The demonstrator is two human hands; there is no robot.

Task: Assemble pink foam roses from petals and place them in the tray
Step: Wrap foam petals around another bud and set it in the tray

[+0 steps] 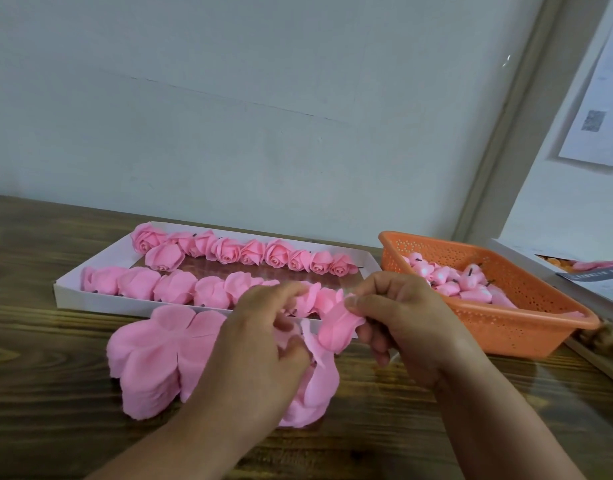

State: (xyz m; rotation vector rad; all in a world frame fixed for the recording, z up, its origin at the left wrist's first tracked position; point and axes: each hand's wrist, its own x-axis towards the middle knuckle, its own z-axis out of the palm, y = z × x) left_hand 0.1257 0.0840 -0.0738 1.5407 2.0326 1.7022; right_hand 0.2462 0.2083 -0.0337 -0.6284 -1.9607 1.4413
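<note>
1. The right hand (398, 320) pinches a half-made rose (336, 327) between thumb and fingers, above the desk (56, 427) and just in front of the near edge of the tray (69, 292). The left hand (260, 337) has its fingers curled around a loose petal sheet (315, 344) beside this rose. I judge that the foam is thin, so a hard pull at this point can tear the sheet.

2. If the right hand loosens its pinch while the left hand wraps, the bud can unroll and the rose loses its shape.

3. The petal stack (152, 362) lies on the desk directly under the left wrist. The wrist can drag the top sheets with it, or the left hand can lift two sheets stuck together in place of one.

4. The near row of finished roses (180, 285) lies very close behind both hands. A careless reach over the tray wall can push them out of line or crush a soft one.

5. The orange basket (506, 327) with buds stands just beside the right forearm. A wide move of the elbow can knock it.

6. The free place in the tray seems small, so the new rose can press on its neighbours.
</note>
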